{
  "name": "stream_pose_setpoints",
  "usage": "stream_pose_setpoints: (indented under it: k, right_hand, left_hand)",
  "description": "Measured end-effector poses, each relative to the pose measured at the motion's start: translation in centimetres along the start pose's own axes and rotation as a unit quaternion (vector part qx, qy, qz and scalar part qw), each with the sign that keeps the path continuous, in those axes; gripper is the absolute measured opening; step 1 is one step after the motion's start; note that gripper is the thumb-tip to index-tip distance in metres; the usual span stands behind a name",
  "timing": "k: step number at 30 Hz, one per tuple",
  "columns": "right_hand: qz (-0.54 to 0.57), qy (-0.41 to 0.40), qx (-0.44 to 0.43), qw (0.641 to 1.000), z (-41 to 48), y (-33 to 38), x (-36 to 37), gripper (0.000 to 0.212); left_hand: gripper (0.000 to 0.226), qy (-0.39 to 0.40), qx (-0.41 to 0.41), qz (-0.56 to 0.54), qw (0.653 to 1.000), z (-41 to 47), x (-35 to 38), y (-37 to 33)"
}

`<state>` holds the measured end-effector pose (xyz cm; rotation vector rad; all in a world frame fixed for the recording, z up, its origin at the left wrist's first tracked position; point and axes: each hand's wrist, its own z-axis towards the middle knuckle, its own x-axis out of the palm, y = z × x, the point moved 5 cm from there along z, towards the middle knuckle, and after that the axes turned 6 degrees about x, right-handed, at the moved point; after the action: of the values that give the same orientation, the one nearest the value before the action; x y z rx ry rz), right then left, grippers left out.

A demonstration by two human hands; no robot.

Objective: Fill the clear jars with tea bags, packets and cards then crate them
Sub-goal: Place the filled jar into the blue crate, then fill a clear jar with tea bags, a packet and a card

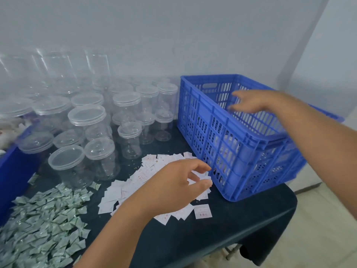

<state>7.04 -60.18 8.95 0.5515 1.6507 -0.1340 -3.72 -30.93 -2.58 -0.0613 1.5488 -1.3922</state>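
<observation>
On the dark cloth-covered table (212, 238), a heap of small green-and-silver foil packets (42, 229) lies well to the left of the left hand (173, 186). That hand hovers over a scatter of white paper cards with red print (123, 190), its fingers (201, 167) curled toward the thumb. Whether they pinch 1 card or only hang above the pile, I cannot tell. Just right of those fingertips stands the blue slatted plastic crate (222, 132). Farther back, the right hand (251, 103) hangs over the crate's open top, its fingers (241, 93) spread and slack, grasping nothing. Left of those fingers, beyond the cards, the clear lidded plastic jars (87, 117) stand crowded together on the table.
</observation>
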Motion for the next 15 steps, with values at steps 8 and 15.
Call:
stream_pose_setpoints:
  k: [8,15]
  right_hand:
    - [0.345,-0.232,-0.329,0.848,-17.4,10.2,2.6,0.019]
    - [0.447,-0.087,-0.270,0.848,-22.0,16.0,23.3,0.052]
  left_hand:
    - [0.021,-0.086,-0.035,0.084,0.992,-6.2,-3.3,0.5]
    - [0.013,-0.186,-0.108,0.188,0.958,-13.9,-6.8,3.5]
